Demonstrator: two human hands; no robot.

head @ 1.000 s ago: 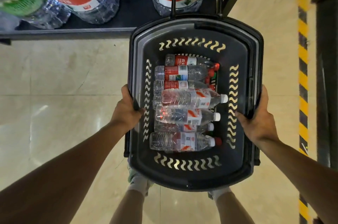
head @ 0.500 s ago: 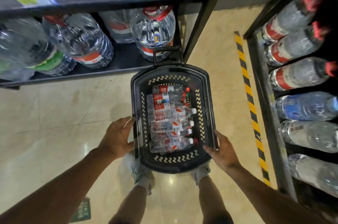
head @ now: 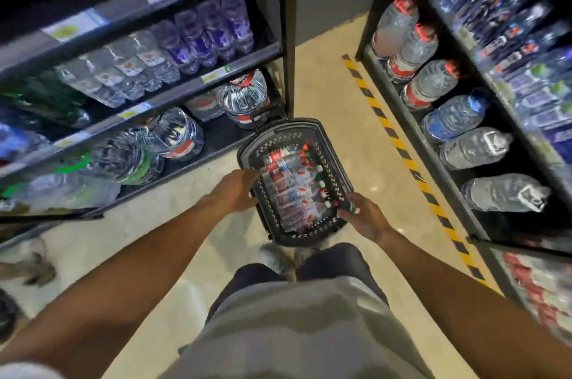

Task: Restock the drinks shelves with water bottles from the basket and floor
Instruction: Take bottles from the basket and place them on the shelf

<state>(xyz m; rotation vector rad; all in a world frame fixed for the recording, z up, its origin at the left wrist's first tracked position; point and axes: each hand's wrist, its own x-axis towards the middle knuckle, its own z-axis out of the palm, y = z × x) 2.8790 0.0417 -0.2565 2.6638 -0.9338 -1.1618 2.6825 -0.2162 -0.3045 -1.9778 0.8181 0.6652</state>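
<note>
The person wears a light grey-beige shirt that fills the lower middle of the view. Below its hem there are dark shorts, navy or black. Both arms are bare from the upper arm down to the hands, with no sleeves on them. The shoes are light coloured, but they are blurred.

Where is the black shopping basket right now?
In the head view, the black shopping basket sits on the floor between both shelving units, just below centre, left hand and right hand at its sides.
</note>
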